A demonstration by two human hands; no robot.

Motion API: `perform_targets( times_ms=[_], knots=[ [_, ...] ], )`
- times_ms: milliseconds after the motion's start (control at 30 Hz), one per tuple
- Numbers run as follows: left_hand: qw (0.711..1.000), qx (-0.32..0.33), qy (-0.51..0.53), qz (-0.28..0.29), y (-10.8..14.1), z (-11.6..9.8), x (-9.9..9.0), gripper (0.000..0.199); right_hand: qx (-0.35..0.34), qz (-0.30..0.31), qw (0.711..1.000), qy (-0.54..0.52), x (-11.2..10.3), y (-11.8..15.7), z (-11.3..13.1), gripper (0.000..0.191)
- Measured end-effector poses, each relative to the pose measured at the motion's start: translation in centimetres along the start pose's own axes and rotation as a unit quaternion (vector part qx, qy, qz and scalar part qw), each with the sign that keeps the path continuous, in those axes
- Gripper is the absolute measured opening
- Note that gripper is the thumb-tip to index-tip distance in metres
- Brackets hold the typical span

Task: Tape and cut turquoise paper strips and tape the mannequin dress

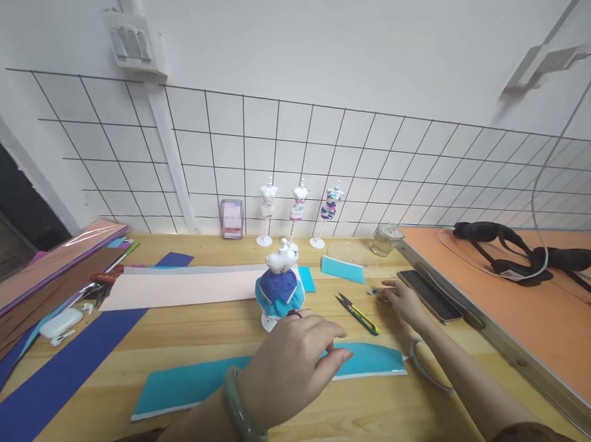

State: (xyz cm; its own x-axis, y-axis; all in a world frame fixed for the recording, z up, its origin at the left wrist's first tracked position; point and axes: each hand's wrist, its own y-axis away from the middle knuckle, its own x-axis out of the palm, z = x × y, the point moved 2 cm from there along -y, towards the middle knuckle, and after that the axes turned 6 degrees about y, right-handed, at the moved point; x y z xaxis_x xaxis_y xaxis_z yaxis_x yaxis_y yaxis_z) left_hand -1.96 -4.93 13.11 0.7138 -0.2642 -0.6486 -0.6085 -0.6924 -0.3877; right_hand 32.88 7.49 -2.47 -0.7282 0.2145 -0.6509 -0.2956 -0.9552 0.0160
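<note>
My left hand [296, 368], with a jade-green bangle on its wrist, hovers over a long strip of turquoise crepe paper [185, 384]. Its thumb and forefinger are apart, and I see nothing between them. Just behind it stands a small white dress-form mannequin [282, 259], wrapped in dark blue and turquoise paper shaped like a skirt. My right hand [399, 302] rests on the table with fingers stretched out, close by a tiny blue scrap [372, 292]. Yellow-handled thread snips [357, 313] lie between the hands.
Several mannequins [267, 209] line the wall grid, beside a small upright screen [232, 219]. A glass jar [387, 240], a phone [428, 294] and a tape ring [431, 366] are on the right. Pale pink paper [186, 288], a dark blue strip [71, 367] and an earbud case [61, 323] lie left.
</note>
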Motion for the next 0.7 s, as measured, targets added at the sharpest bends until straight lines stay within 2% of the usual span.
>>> perform_targets(
  times_ms=[167,367,700],
  knots=[
    [1.0,0.005,-0.017,0.017,-0.1,-0.2,0.2,0.018,-0.039,-0.032,0.996,0.069,-0.7,1.2,0.0,0.026],
    [0.999,0.024,-0.026,0.037,0.0,-0.5,0.5,0.018,-0.049,-0.066,0.985,0.149,-1.8,1.9,0.6,0.028],
    [0.996,0.041,-0.051,0.054,0.0,-0.6,0.2,0.019,-0.073,-0.062,0.977,0.19,-1.4,1.7,0.8,0.03]
  ],
)
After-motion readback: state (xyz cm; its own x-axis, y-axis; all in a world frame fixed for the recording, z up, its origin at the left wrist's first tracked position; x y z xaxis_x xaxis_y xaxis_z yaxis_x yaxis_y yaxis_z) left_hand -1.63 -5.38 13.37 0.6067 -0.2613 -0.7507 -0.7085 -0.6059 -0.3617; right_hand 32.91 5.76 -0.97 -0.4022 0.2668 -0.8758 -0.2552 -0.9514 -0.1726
